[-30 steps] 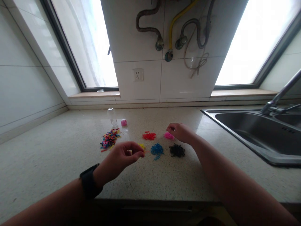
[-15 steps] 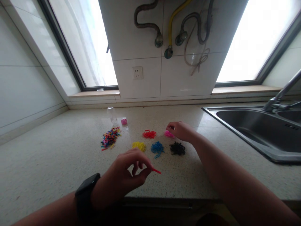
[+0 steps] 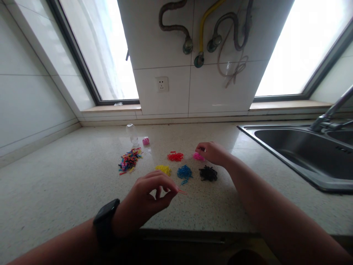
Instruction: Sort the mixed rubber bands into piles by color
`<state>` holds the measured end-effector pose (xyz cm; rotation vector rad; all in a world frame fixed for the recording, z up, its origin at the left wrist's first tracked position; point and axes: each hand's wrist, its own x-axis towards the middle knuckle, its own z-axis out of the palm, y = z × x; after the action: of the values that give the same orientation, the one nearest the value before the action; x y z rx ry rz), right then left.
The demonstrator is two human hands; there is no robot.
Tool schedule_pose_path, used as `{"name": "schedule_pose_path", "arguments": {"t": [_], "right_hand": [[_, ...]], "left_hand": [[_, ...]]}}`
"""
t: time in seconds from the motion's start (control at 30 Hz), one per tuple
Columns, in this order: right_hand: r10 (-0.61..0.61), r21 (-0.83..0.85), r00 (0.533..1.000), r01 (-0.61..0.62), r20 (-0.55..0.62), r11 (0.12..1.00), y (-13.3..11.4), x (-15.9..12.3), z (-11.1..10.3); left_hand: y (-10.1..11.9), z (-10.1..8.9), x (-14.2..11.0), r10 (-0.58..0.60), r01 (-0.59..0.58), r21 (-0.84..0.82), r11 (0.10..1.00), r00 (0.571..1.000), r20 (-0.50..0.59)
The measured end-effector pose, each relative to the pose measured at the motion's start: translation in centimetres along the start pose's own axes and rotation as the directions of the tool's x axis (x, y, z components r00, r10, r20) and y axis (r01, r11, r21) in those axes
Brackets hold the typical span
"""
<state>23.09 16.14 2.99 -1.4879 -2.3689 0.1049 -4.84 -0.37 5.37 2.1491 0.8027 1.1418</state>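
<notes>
Mixed heap (image 3: 130, 161) multicoloured: red, yellow, blue, black, pink jumbled. Single-coloured piles: red pile (image 3: 175, 156), pink pile (image 3: 199, 157), yellow pile (image 3: 164, 169), blue pile (image 3: 184, 172), black pile (image 3: 208, 173). Pinched band (image 3: 182, 191) pale reddish. Cap (image 3: 146, 141) pink. Bottle (image 3: 133, 136) clear. Watch (image 3: 106, 219) black. Countertop (image 3: 68, 184) off-white, dark-speckled. Middle hose (image 3: 202, 29) yellow.

My view over the link is of a kitchen. I know it by the steel sink (image 3: 303, 154) and faucet (image 3: 334, 108), speckled counter (image 3: 68, 176) and tiled wall (image 3: 165, 103).
</notes>
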Motion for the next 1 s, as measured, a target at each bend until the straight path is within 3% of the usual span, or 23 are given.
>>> {"name": "schedule_pose_path", "arguments": {"t": [0.37, 0.5, 0.63, 0.8, 1.0], "right_hand": [[-0.013, -0.009, 1.000, 0.013, 0.003, 1.000, -0.1, 0.1, -0.1], [-0.004, -0.018, 1.000, 0.004, -0.004, 1.000, -0.2, 0.0, -0.2], [0.008, -0.031, 1.000, -0.008, -0.007, 0.999, -0.3, 0.0, -0.1], [0.002, -0.029, 1.000, -0.002, -0.011, 1.000, -0.2, 0.0, 0.0], [0.001, 0.014, 1.000, -0.001, 0.010, 1.000, 0.4, 0.1, 0.1]], "left_hand": [[-1.3, -0.6, 0.6, -0.057, 0.062, 0.097, 0.993, 0.997, -0.055], [-2.7, -1.0, 1.4, -0.146, 0.160, 0.147, 0.976, 0.984, -0.107], [-4.1, -1.7, 2.8, -0.246, 0.252, 0.204, 0.946, 0.968, -0.055], [-6.5, -2.6, 5.0, -0.205, 0.172, 0.396, 0.902, 0.978, 0.040], [-9.9, -2.3, 7.3, -0.148, 0.071, 0.587, 0.807, 0.986, 0.084]]}}
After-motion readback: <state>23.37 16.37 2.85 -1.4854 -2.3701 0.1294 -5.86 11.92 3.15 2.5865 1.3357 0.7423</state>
